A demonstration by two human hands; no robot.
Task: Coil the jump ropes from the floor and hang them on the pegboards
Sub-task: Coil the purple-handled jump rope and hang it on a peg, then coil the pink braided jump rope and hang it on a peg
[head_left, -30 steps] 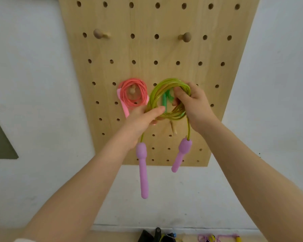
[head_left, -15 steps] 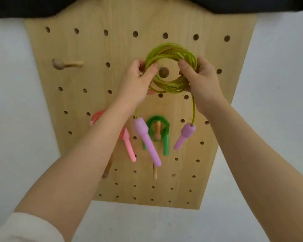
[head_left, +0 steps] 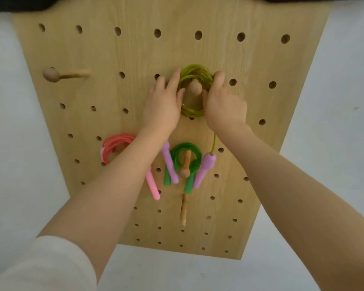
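on the pegboard (head_left: 118,127), the left hand (head_left: 163,106) pinches the left side of the yellow-green coil (head_left: 192,91), its grip clamped on the strands. the coil rings the centre peg (head_left: 194,89). the right hand (head_left: 224,106) is clamped on the coil's right side; purple handles (head_left: 204,169) dangle below.

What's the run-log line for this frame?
step: hang yellow-green rope coil | peg: inside coil | left hand: gripping coil | right hand: gripping coil | release: not yet
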